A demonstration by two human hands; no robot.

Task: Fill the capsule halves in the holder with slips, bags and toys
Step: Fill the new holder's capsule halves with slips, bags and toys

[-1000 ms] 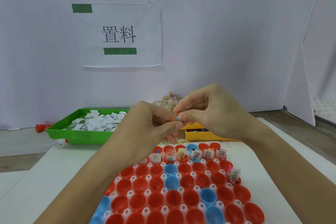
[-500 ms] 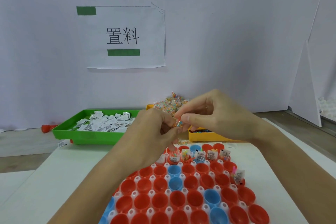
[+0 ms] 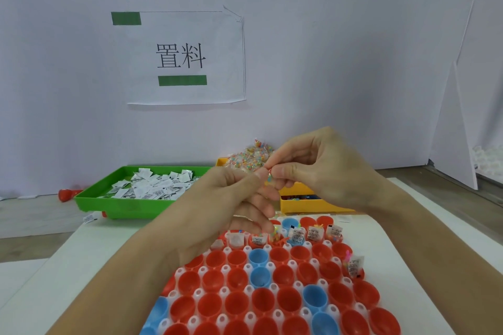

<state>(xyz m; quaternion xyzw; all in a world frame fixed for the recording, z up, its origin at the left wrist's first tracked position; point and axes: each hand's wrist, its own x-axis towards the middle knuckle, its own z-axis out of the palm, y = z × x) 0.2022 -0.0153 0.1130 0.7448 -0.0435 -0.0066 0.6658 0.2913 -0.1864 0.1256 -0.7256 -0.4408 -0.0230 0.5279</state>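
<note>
A white holder (image 3: 277, 315) full of red and blue capsule halves (image 3: 283, 275) lies on the table in front of me. Halves in its far row and one at the right edge hold slips (image 3: 313, 234) and small toys. Above the far row, my left hand (image 3: 231, 198) and my right hand (image 3: 313, 168) meet fingertip to fingertip and pinch one small clear bag of coloured beads (image 3: 269, 179) between them. Most of that bag is hidden by the fingers.
A green tray (image 3: 109, 198) with white slips stands at the back left. Behind my hands a yellow tray (image 3: 302, 205) holds small toys, with a heap of bead bags (image 3: 250, 159) beyond it. A red capsule half (image 3: 66, 194) lies left of the green tray. White panels close off the back.
Both hands stay joined on the small bag and have shifted slightly up and to the right over the holder's far row. The fingers have worked at the bag.
</note>
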